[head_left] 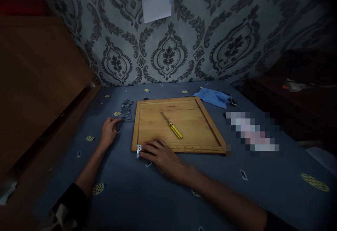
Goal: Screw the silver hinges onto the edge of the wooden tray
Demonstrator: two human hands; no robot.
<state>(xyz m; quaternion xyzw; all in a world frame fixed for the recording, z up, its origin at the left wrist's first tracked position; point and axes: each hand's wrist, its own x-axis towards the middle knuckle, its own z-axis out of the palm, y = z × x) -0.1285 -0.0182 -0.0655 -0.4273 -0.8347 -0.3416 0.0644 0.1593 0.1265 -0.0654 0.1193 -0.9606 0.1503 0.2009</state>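
Note:
A framed wooden panel lies flat on the blue patterned cloth, with a yellow-handled screwdriver resting across it. At the panel's near left corner is a small silvery metal bracket. My right hand lies over the near edge, its thumb and fingertips gripping the bracket's right side. To the left of the panel, my left hand is closed in a pinch beside several curved metal pieces. What sits between those fingertips is too small and dark to make out.
A blue rag lies past the panel's far right corner, with a dark object beside it. A blurred-out item is to the right. Patterned wall stands behind; a wooden cabinet borders the left.

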